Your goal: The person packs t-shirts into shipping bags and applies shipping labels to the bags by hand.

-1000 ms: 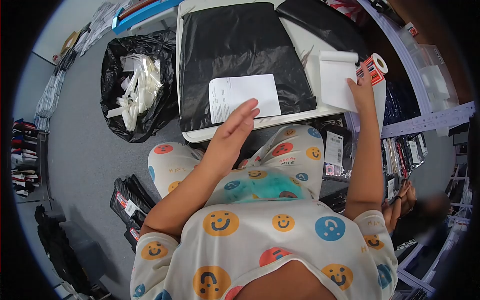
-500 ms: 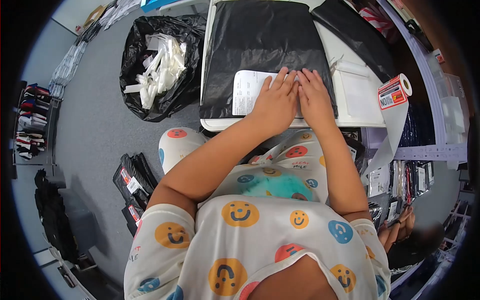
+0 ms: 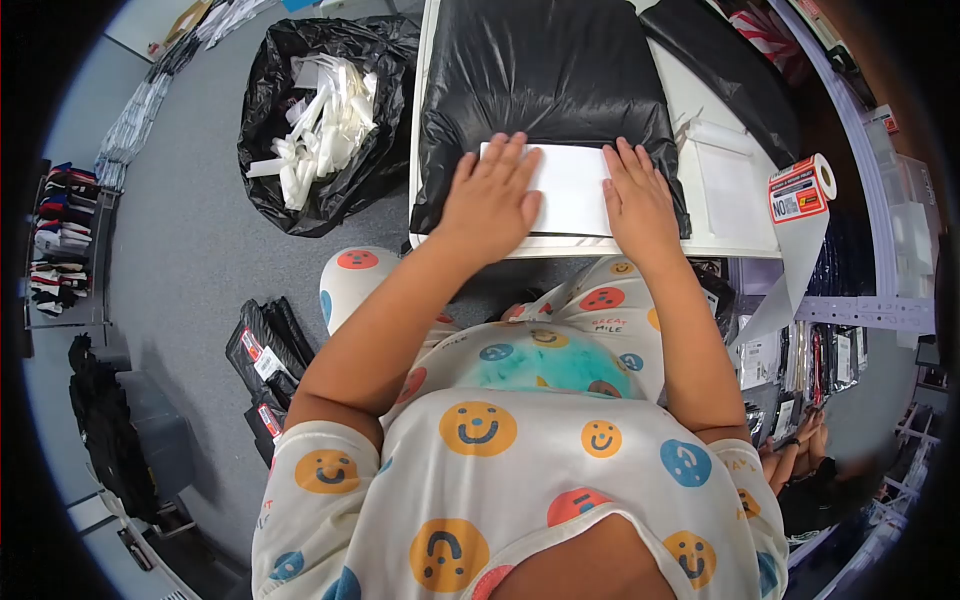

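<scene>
From my remote station I record a white label (image 3: 572,190) lying on the near end of a black parcel (image 3: 545,80), which rests on the white table (image 3: 690,95). The label's long axis runs left to right, across the parcel's length, and its exposed middle lies between the two hands. The left hand (image 3: 490,205) covers the label's left end; the right hand (image 3: 640,205) bears on its right edge. Both touch it, so I rate neither as nearer, though the left appears to overlap more of it. The fingers of each hand are laid out flat, slightly spread and pointing away from the body; I find nothing pinched. The label appears to be smooth, matt paper, rectangular, with no print I can read on the exposed part. The parcel is glossy, pliable plastic film, puffed and finely creased. To the right I note a sticker roll (image 3: 797,195), cylindrical, printed red and white, its pale strip trailing past the table edge. On the floor at left, a crumpled black bag (image 3: 262,185) holds a loose tangle of thin, translucent white strips (image 3: 335,125).
</scene>
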A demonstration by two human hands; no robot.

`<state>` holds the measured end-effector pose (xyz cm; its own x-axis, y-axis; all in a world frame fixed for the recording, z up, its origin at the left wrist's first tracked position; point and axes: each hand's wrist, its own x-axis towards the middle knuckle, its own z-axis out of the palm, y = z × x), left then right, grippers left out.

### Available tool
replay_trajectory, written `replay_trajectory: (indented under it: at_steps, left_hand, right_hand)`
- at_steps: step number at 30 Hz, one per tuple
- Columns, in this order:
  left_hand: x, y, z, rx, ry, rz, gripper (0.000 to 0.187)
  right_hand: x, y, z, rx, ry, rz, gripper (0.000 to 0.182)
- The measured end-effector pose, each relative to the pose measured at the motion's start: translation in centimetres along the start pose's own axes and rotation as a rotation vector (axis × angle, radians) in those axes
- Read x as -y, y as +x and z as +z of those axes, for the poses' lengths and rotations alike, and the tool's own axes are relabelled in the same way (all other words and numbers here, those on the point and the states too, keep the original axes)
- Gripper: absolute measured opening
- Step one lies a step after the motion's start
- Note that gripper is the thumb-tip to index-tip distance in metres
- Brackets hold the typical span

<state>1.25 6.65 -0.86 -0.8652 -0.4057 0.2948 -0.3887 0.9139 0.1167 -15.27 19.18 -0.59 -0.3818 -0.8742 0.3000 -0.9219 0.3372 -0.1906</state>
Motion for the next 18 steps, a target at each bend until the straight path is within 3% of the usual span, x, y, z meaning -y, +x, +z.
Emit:
replay_trajectory:
  at_steps: [9,13,18]
  left_hand:
    - [2.0,-5.1,-3.2,0.121,-0.05,-0.018,0.058]
    - [3.4,-7.2,-5.2,0.226,-0.135,0.105,0.068]
    - [6.5,-7.9,-6.2,0.193,-0.148,0.172,0.052]
  right_hand:
    - [0.8,-3.0,-1.7,0.097,-0.02,0.005,0.043]
    - [0.1,-5.3,-4.1,0.194,0.082,-0.055,0.053]
    - [-3.3,-6.7,-6.4,0.25,0.041,-0.152,0.062]
